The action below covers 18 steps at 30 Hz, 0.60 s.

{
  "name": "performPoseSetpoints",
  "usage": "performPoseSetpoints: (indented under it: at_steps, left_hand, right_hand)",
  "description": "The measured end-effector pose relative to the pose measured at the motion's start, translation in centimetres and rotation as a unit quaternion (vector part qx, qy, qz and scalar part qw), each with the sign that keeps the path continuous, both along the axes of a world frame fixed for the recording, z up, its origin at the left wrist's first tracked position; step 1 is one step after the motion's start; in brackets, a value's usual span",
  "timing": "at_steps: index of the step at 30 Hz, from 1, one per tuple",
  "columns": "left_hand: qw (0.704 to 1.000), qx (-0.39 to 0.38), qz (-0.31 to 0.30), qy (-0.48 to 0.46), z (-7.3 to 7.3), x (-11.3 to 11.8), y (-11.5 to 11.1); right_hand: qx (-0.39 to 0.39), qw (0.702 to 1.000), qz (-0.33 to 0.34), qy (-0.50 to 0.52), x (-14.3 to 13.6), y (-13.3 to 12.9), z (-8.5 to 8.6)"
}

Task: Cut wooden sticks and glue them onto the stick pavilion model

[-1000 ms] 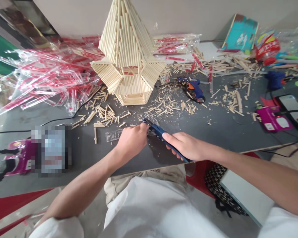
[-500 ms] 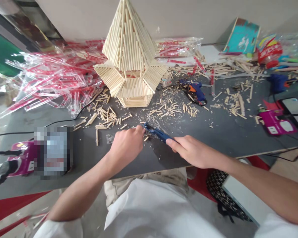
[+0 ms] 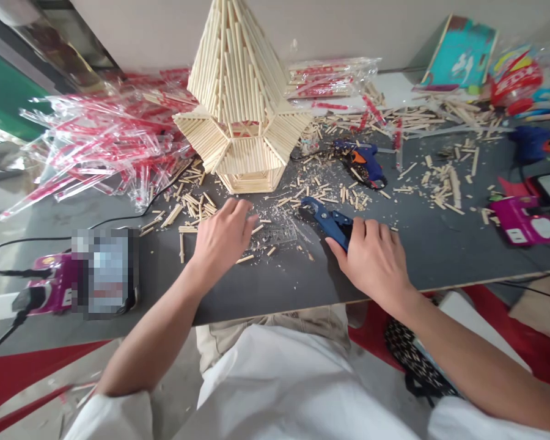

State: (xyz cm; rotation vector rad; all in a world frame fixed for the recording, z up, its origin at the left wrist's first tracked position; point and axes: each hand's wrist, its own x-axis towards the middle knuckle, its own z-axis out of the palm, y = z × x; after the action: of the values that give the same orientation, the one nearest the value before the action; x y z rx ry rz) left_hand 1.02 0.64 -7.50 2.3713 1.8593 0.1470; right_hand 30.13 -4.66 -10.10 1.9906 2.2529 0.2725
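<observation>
My right hand (image 3: 376, 260) is wrapped round the handles of a blue pipe cutter (image 3: 325, 221), whose hooked jaw points up and left over the grey table. Left of it, my left hand (image 3: 223, 239) hovers low with its fingers loosely apart and nothing visible in them. Short cut pieces of wooden stick (image 3: 200, 206) lie beside and beyond its fingers. A model built of wooden sticks (image 3: 252, 156), with a tall pointed roof and a flared six-sided lower part, stands just past both hands.
Torn red-and-clear wrappers (image 3: 114, 137) pile up at the back left. A blue glue gun (image 3: 369, 162) lies right of the model among stick scraps. Purple power blocks (image 3: 527, 221) with cables sit at both ends. A phone-like device (image 3: 110, 269), partly blurred out, is on the left.
My hands have moved apart. The cutter has swung from pointing left at my left fingers to pointing up-left, farther right. My left fingers have opened, and small pieces now lie below them.
</observation>
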Motion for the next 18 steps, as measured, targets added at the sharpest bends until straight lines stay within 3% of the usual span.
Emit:
performPoseSetpoints:
  at_steps: [5,11,15,18]
  left_hand:
    - [0.998,0.047,0.036,-0.009,-0.4,-0.1,2.4]
    - [0.994,0.034,0.041,0.091,-0.6,0.6,6.3]
    - [0.994,0.026,0.016,0.106,-0.1,0.8,7.1]
    - [0.993,0.023,0.013,0.112,-0.7,0.8,7.0]
  right_hand:
    - [0.005,0.999,-0.012,0.031,0.3,0.0,-0.8]
    - [0.027,0.998,-0.016,0.053,0.3,-0.3,-1.3]
    - [0.046,0.997,-0.014,0.058,0.5,-0.4,-1.8]
    - [0.047,0.997,-0.020,0.065,0.5,-0.4,-1.9]
